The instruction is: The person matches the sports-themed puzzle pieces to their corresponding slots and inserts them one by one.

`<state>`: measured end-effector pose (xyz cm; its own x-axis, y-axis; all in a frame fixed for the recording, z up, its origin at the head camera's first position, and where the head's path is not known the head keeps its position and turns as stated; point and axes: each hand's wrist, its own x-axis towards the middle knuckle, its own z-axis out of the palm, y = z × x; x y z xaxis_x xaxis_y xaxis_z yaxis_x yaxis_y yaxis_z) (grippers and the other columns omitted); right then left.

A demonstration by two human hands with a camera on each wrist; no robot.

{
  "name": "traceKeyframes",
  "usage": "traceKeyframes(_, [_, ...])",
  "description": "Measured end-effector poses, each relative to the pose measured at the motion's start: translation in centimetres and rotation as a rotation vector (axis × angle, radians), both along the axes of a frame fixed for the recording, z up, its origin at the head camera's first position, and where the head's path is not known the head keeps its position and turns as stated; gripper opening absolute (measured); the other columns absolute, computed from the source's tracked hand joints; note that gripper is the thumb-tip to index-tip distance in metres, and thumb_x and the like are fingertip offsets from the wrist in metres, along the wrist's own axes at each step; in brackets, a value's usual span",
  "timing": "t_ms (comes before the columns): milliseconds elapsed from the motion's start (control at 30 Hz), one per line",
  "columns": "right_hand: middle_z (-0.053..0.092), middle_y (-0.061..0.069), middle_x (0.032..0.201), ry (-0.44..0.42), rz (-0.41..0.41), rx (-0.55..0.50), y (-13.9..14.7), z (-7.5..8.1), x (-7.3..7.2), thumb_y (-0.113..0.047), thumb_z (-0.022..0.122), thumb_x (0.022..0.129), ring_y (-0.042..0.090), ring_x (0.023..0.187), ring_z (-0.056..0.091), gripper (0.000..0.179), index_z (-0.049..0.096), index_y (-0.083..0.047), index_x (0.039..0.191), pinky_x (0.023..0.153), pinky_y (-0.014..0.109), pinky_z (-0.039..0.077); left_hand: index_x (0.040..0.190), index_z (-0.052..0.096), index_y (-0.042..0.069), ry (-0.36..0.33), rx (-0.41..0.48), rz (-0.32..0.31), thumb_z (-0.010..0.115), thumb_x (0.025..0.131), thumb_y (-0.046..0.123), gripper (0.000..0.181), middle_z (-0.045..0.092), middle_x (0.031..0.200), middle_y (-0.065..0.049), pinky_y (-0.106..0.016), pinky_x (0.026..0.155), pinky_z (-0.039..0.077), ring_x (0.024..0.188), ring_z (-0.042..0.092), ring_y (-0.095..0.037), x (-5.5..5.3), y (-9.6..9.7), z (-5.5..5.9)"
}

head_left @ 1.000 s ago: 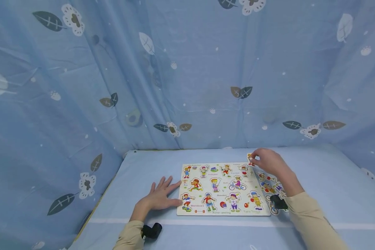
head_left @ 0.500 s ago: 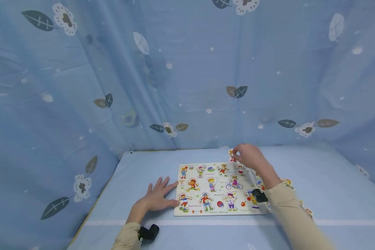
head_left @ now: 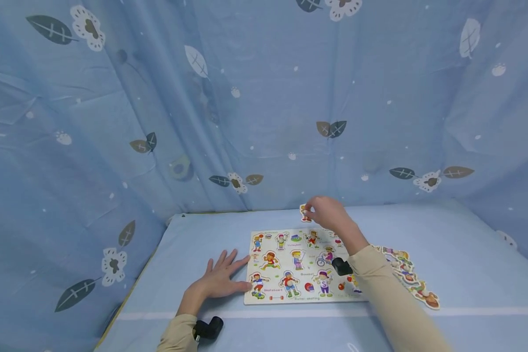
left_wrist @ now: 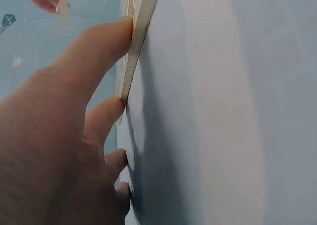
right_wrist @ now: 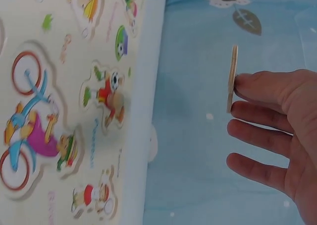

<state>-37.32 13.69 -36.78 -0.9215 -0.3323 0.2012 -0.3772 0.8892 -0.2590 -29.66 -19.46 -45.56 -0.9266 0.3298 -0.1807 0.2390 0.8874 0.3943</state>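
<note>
A wooden puzzle board [head_left: 286, 266] with printed sports figures in cut-out shapes lies on the blue cloth. My left hand [head_left: 218, 278] rests at its left edge with fingers spread; in the left wrist view the thumb and index fingertip touch the board's side [left_wrist: 141, 31]. Past the board's far edge, my right hand [head_left: 330, 215] pinches a small puzzle piece [head_left: 305, 213] between thumb and fingers. From the right wrist that thin piece [right_wrist: 232, 79] appears edge-on, upright and off to the side of the board, the other fingers extended below the thumb.
Several loose puzzle pieces [head_left: 407, 274] lie in an overlapping heap to the right of the board, partly behind the right sleeve [head_left: 391, 298]. A blue patterned curtain [head_left: 264, 107] hangs behind the table. Black wrist cameras are strapped to both forearms.
My right hand has moved left along the board's far edge, carrying the puzzle piece from the far right corner. More of the loose heap shows now. The left hand keeps its place at the board.
</note>
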Motion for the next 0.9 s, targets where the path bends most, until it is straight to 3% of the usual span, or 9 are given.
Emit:
traceKeyframes(333, [0.073, 0.004, 0.108, 0.057, 0.049, 0.070, -4.0, 0.3, -1.9, -0.023, 0.065, 0.097, 0.018, 0.085, 0.068, 0.017, 0.077, -0.012, 0.104, 0.067, 0.035, 0.055, 0.152, 0.040, 0.030, 0.007, -0.009, 0.010, 0.066, 0.080, 0.068, 0.086, 0.020, 0.164, -0.012, -0.067, 0.116, 0.000, 0.152, 0.005, -0.041, -0.1, 0.1, 0.3])
traceKeyframes(700, [0.072, 0.002, 0.096, 0.127, 0.051, 0.071, -7.2, -2.9, -2.2, -0.022, 0.069, 0.094, 0.017, 0.080, 0.066, 0.012, 0.077, -0.014, 0.095, 0.068, 0.036, 0.055, 0.152, 0.041, 0.029, -0.002, -0.020, 0.018, 0.066, 0.080, 0.068, 0.086, 0.020, 0.164, -0.012, -0.067, 0.116, 0.001, 0.151, 0.006, -0.041, 0.3, 0.3, 0.2])
traceKeyframes(900, [0.072, 0.000, 0.091, 0.060, 0.034, 0.046, -8.9, -4.6, -2.1, -0.022, 0.068, 0.094, 0.013, 0.074, 0.062, 0.013, 0.078, -0.014, 0.094, 0.069, 0.035, 0.054, 0.152, 0.041, 0.029, -0.003, -0.024, 0.021, 0.065, 0.080, 0.068, 0.086, 0.021, 0.164, -0.012, -0.067, 0.117, 0.000, 0.152, 0.006, -0.041, 0.0, 0.5, 0.2])
